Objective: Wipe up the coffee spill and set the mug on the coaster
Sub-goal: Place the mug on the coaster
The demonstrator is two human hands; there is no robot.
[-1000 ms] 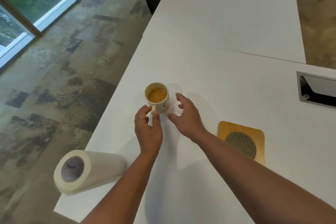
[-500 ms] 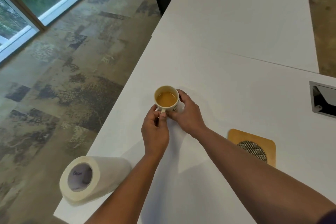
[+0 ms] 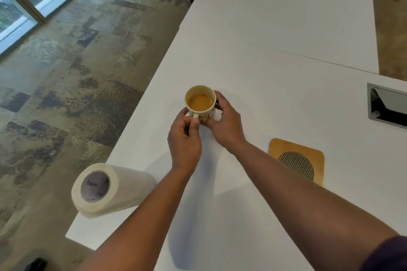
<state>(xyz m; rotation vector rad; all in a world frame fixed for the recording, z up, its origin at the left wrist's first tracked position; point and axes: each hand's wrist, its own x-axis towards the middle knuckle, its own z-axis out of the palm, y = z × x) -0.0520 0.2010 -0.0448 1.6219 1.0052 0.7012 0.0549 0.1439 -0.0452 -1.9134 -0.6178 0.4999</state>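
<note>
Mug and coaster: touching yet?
Apart. The head view shows the mug, held by the left hand and right hand, with bare white table between it and the coaster.

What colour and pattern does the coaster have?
The coaster is golden-yellow with a dark, mesh-patterned circle in its middle; the head view shows it.

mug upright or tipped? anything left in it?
Upright: the mug shows a round, level rim, with tan coffee pooled flat inside. Left hand pinches its handle; right hand cups its side.
</note>
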